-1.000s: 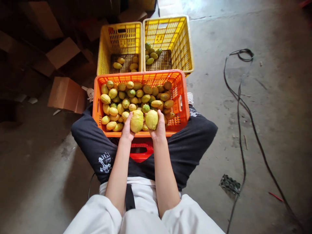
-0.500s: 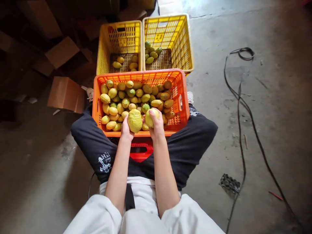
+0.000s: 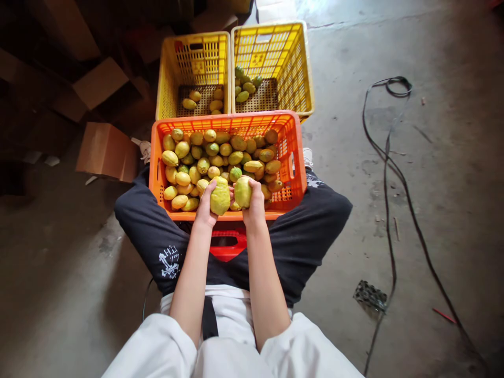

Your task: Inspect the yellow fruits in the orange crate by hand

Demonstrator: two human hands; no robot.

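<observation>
My left hand (image 3: 206, 208) is closed around a lumpy yellow-green fruit (image 3: 220, 196) that looks like a quince, its thumb lying along the upper left side. A smoother, rounder yellow-green fruit (image 3: 242, 192) of the same sort is gripped by my right hand (image 3: 256, 205), thumb on the right side. Both fruits are held side by side over the near edge of an orange crate (image 3: 226, 216). Inside that crate lies a layer of yellow and greenish oval fruits (image 3: 202, 166). My fingers under the two held fruits are mostly hidden.
Two yellow crates stand behind the orange one: the left crate (image 3: 166, 79) holds several yellow fruits, the right crate (image 3: 293, 79) several greener ones. Cardboard boxes (image 3: 104, 149) are at the left. Black cable (image 3: 388, 157) runs across the floor at right. My knees flank the orange crate.
Both fruits have been turned slightly in my hands. My left thumb now lies on its fruit, and my right thumb has slid from the top of its fruit to the side.
</observation>
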